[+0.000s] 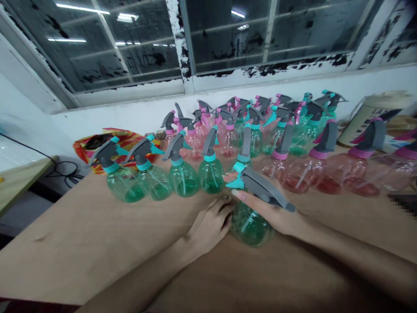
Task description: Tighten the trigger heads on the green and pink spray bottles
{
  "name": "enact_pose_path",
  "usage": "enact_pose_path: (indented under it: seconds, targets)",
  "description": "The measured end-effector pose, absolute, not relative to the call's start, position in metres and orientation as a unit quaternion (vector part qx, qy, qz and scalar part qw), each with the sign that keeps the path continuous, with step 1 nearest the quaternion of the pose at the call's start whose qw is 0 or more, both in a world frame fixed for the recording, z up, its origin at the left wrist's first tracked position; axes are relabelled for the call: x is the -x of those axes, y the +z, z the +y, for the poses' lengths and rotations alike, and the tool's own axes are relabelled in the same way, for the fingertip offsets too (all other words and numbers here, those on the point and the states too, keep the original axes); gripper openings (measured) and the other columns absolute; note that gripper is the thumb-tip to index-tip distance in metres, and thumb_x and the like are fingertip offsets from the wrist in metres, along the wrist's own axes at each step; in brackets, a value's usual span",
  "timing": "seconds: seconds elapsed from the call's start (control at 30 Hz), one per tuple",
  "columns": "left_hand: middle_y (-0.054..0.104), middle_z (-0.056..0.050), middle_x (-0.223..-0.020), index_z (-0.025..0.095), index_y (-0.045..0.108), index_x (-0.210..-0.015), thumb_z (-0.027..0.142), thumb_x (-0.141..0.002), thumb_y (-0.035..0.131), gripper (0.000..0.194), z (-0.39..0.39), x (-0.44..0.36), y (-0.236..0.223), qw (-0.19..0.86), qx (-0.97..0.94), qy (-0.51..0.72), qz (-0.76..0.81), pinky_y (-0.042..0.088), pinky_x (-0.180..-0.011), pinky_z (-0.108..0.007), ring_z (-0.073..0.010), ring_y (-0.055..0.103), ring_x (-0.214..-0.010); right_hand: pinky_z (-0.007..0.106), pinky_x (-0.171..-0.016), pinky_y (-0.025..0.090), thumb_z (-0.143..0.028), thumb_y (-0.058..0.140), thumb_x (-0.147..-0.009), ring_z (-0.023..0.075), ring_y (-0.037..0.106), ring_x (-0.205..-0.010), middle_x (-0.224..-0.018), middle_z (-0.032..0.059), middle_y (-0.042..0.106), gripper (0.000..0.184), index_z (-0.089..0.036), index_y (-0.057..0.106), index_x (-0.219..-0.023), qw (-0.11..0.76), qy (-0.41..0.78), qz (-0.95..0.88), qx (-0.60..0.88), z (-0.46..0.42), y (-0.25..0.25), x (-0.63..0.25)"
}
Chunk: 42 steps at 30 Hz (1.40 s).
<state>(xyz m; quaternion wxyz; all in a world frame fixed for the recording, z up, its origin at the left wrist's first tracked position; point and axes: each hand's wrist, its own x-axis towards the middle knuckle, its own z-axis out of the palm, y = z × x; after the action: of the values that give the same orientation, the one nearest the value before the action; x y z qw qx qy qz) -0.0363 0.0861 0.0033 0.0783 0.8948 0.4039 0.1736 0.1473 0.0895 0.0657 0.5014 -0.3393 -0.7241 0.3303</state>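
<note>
A green see-through spray bottle (252, 226) with a grey and turquoise trigger head stands upright on the table, with green liquid in its bottom. My right hand (270, 213) is closed around its neck just under the head, index finger stretched along below the turquoise trigger. Close by on the bottle's left is my left hand (210, 224), palm down with loosely bent, separate fingers; its fingertips reach the bottle's side, and whether they press on it cannot be made out. Just behind is a row of similar bottles, including a green spray bottle (211, 174).
Pink spray bottles (329, 174) continue the front row rightward on the wooden table (81, 243). More green and pink bottles crowd behind. A colourful bag (130, 163) lies back left, near a black cable (67, 169). A cream container (368, 117) stands back right, below the window (124, 43).
</note>
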Motion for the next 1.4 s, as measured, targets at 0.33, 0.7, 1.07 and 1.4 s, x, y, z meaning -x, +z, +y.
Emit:
enact_pose_path:
  seconds: [0.33,0.7,1.07,1.4]
  targets:
    - [0.060,-0.013,-0.134,0.016,0.058,-0.119,0.013,-0.093,0.050,0.027,0.0864,0.0362,0.0036,0.093,-0.893,0.179,0.402,0.050,-0.103,-0.046,-0.0265,0.055,-0.127,0.037,-0.088,0.054,-0.039,0.061,-0.086,0.0201,0.068,-0.097,-0.104,0.0025,0.073,0.019,-0.028,0.066,-0.100,0.488,0.349,-0.726,0.335,0.0895,0.0673,-0.1484]
    - [0.062,-0.010,-0.130,0.018,0.059,-0.121,0.015,-0.093,0.051,0.029,0.0884,0.0393,-0.0008,0.097,-0.888,0.198,0.404,0.054,-0.097,-0.045,-0.0260,0.059,-0.121,0.032,-0.069,0.053,-0.042,0.060,-0.088,0.0168,0.065,-0.076,-0.079,-0.0010,0.067,0.017,-0.026,0.064,-0.084,0.485,0.322,-0.733,0.351,0.0893,0.0643,-0.1489]
    - [0.062,-0.012,-0.129,0.017,0.056,-0.124,0.013,-0.093,0.048,0.032,0.0866,0.0378,0.0011,0.096,-0.885,0.191,0.414,0.055,-0.094,-0.046,-0.0274,0.060,-0.119,0.038,-0.082,0.054,-0.040,0.064,-0.084,0.0197,0.069,-0.084,-0.100,0.0016,0.073,0.026,-0.029,0.066,-0.108,0.485,0.366,-0.714,0.348,0.0885,0.0638,-0.1478]
    - [0.058,-0.012,-0.138,0.016,0.054,-0.128,0.016,-0.096,0.045,0.032,0.0867,0.0377,0.0025,0.089,-0.896,0.173,0.399,0.047,-0.106,-0.047,-0.0258,0.054,-0.128,0.035,-0.079,0.055,-0.035,0.062,-0.085,0.0177,0.069,-0.084,-0.104,0.0018,0.074,0.026,-0.027,0.066,-0.110,0.475,0.359,-0.724,0.348,0.0878,0.0685,-0.1488]
